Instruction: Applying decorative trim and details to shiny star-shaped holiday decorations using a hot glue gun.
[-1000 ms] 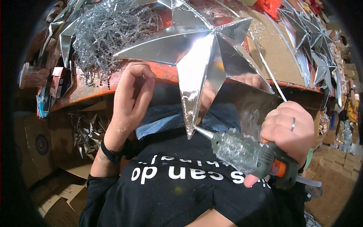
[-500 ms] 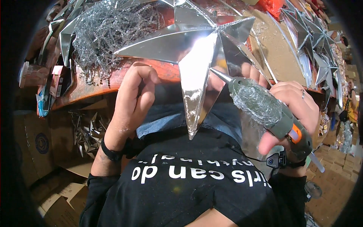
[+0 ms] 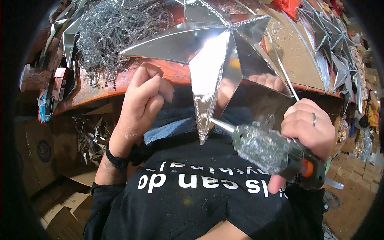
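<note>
A large shiny silver star (image 3: pixel 208 60) fills the upper middle, one long point facing down toward me. My right hand (image 3: pixel 310 126) is wrapped round a dark green hot glue gun (image 3: pixel 266 150), its body covered in clear film. The metal nozzle touches or nearly touches the edge ridge of the lower star point, close to its tip. A clear glue stick (image 3: pixel 334 184) pokes out of the gun's rear. Left of that point, my left hand (image 3: pixel 146 98) is curled closed with its fingertips bent in; whatever it may hold is hidden.
Tangled silver tinsel garland (image 3: pixel 112 38) is heaped at the left of the orange-red worktable (image 3: pixel 106 94). More silver stars (image 3: pixel 330 40) are stacked at the right, beside a cardboard sheet (image 3: pixel 298 56). Cardboard boxes (image 3: pixel 36 144) and small silver pieces (image 3: pixel 94 140) lie below at the left.
The glue gun has moved down along the star's lower point, from mid-length to near the tip, with my right hand. My left hand's fingers have curled in further. The star has barely moved.
</note>
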{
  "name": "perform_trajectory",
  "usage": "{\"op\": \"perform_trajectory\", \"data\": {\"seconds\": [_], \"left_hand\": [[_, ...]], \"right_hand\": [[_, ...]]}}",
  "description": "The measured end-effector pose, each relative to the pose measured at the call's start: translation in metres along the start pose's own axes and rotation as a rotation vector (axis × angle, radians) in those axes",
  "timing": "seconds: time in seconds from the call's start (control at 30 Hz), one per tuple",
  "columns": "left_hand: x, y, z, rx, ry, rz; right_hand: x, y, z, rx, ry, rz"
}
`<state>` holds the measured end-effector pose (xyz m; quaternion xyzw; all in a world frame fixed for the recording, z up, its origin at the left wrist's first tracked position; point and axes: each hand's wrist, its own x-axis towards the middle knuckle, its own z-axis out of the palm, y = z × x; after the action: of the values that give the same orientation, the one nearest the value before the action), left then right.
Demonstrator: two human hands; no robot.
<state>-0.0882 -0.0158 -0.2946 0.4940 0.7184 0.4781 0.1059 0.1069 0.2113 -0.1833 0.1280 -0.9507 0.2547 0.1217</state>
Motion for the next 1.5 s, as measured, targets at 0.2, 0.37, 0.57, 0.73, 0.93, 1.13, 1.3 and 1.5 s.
{"op": "perform_trajectory", "data": {"seconds": [0.2, 0.37, 0.57, 0.73, 0.93, 1.13, 1.3, 1.5], "left_hand": [[0.0, -0.003, 0.0, 0.0, 0.01, 0.012], [-0.006, 0.01, -0.01, 0.351, 0.144, 0.44], [0.043, 0.025, -0.017, 0.631, 0.549, 0.417], [0.028, 0.016, -0.038, 0.582, 0.244, 0.354], [0.025, 0.045, -0.015, 0.411, 0.028, 0.417], [0.033, 0.062, 0.01, 0.119, -0.059, 0.424], [0.031, 0.052, 0.002, 0.066, 0.041, 0.433], [0.02, 0.025, -0.012, 0.327, 0.184, 0.352]], "right_hand": [[-0.008, 0.006, 0.011, 0.062, 0.02, -0.073], [-0.008, 0.004, 0.01, 0.143, -0.035, -0.07], [-0.012, -0.004, -0.008, -0.077, 0.002, -0.045], [-0.03, 0.005, -0.012, -0.112, 0.18, 0.346], [-0.035, -0.007, -0.04, -0.1, 0.3, 0.47], [-0.029, 0.01, -0.049, -0.314, 0.139, 0.298], [0.008, 0.026, -0.028, 0.022, 0.084, 0.293], [0.014, 0.034, -0.021, -0.258, 0.081, 0.239]]}}
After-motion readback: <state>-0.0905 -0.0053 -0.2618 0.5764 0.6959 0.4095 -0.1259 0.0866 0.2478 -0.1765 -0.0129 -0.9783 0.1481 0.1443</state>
